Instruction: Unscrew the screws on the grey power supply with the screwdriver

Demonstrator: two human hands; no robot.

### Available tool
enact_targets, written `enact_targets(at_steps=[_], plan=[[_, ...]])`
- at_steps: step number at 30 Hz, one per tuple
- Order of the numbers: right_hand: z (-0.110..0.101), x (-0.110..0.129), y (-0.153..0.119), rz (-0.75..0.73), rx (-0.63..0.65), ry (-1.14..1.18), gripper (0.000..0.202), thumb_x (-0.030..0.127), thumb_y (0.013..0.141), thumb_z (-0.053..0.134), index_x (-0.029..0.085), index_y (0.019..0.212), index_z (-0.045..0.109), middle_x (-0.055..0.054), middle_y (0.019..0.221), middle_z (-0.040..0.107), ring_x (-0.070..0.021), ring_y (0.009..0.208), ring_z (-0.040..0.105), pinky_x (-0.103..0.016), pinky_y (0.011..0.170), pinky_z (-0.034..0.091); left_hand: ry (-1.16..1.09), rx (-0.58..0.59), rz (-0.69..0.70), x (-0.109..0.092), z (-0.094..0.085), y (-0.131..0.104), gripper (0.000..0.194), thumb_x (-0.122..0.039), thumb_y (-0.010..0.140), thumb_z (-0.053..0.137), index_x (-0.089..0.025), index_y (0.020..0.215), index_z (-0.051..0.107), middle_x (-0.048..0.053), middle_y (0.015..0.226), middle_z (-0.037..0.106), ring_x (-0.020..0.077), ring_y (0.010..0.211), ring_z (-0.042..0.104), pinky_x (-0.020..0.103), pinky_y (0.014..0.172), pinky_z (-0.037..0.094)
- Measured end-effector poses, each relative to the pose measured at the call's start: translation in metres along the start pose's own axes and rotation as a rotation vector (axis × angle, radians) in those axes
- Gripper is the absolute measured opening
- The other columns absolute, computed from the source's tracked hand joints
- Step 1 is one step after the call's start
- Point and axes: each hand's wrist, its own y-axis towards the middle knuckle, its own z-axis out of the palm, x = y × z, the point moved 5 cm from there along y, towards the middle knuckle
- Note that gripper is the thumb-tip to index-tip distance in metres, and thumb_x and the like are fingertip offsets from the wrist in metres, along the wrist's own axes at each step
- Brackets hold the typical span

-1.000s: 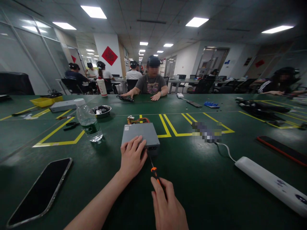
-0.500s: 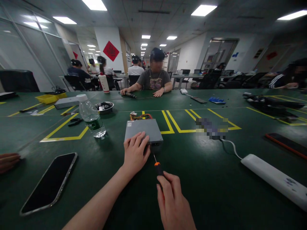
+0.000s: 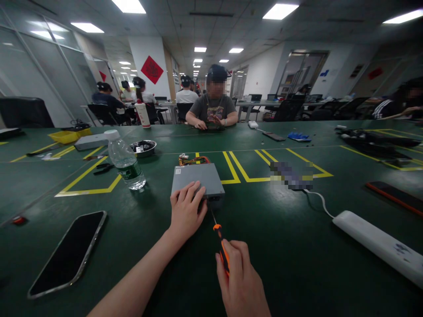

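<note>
1. Head view, far left: a small red object (image 3: pixel 19 220) lies on the green table (image 3: pixel 297 264), near a dark-screened phone (image 3: pixel 68 253) in a clear-edged case.
2. Farther back on that side sit a yellow tray (image 3: pixel 68 135) and a flat grey case (image 3: pixel 90 141), just beside each other.
3. Next comes an upright water bottle (image 3: pixel 127 165) with a white cap and green label; behind it stands a steel bowl (image 3: pixel 147 154) with dark contents.
4. Left of centre, the left hand (image 3: pixel 187 207) lies over the near-left part of a grey metal box (image 3: pixel 203 174), fingers on its top, thumb at the front; whether it squeezes, I cannot tell.
5. That box rests on the table at centre, with coloured wires (image 3: pixel 194 160) bunched behind it.
6. Across the table, a person (image 3: pixel 211 105) in a grey shirt has both hands together over a dark item.
7. Right of centre, the right hand (image 3: pixel 243 268) grasps an orange-and-black screwdriver (image 3: pixel 222 246). Its shaft points to the box's lower front; tip contact is unclear.
8. Farther right, a white power strip (image 3: pixel 380 246) lies slantwise, near a red-edged dark slab (image 3: pixel 393 196).
</note>
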Motion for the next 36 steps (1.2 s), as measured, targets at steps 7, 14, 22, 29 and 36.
enact_targets(at_steps=[7,14,22,29,36], plan=[[0.000,-0.009,0.002,0.030,0.135,0.033,0.043,0.038,0.099,0.016,0.013,0.111,0.048,-0.011,0.085,0.058,-0.0145,0.055,0.064,-0.019,0.040,0.050,0.005,0.012,-0.008,0.000,0.000,0.000,0.030,-0.028,0.086,0.046,-0.024,0.114,0.054,0.006,0.127,0.055,0.0247,0.118,0.046,0.043,0.091,0.029],[0.007,-0.006,-0.003,0.003,0.158,0.025,0.040,0.031,0.099,0.019,0.010,0.117,0.048,-0.013,0.090,0.058,-0.0160,0.058,0.065,-0.020,0.040,0.051,-0.006,-0.009,-0.005,0.000,0.000,0.000,0.029,-0.027,0.086,0.047,-0.024,0.114,0.054,0.007,0.126,0.056,0.0249,0.117,0.047,0.043,0.091,0.028],[0.001,-0.005,0.009,0.010,0.154,0.038,0.052,0.049,0.096,0.013,0.014,0.105,0.050,-0.010,0.082,0.059,-0.0140,0.052,0.065,-0.017,0.036,0.050,-0.002,-0.005,-0.002,-0.001,0.000,0.000,0.030,-0.027,0.086,0.046,-0.024,0.114,0.054,0.007,0.126,0.056,0.0246,0.117,0.047,0.043,0.090,0.028],[0.004,-0.005,0.007,0.020,0.181,0.040,0.050,0.040,0.098,0.008,0.013,0.105,0.050,-0.009,0.080,0.057,-0.0106,0.043,0.061,-0.015,0.031,0.046,0.007,0.006,-0.003,-0.001,-0.001,0.000,0.030,-0.027,0.085,0.047,-0.023,0.114,0.054,0.006,0.126,0.055,0.0245,0.118,0.046,0.043,0.090,0.029],[0.002,-0.006,0.008,0.017,0.160,0.057,0.041,0.037,0.099,0.016,0.012,0.107,0.048,-0.007,0.076,0.062,-0.0156,0.057,0.067,-0.019,0.042,0.052,0.005,0.008,-0.005,-0.001,0.001,-0.001,0.029,-0.028,0.086,0.046,-0.024,0.114,0.054,0.006,0.127,0.055,0.0246,0.118,0.046,0.042,0.091,0.028]])
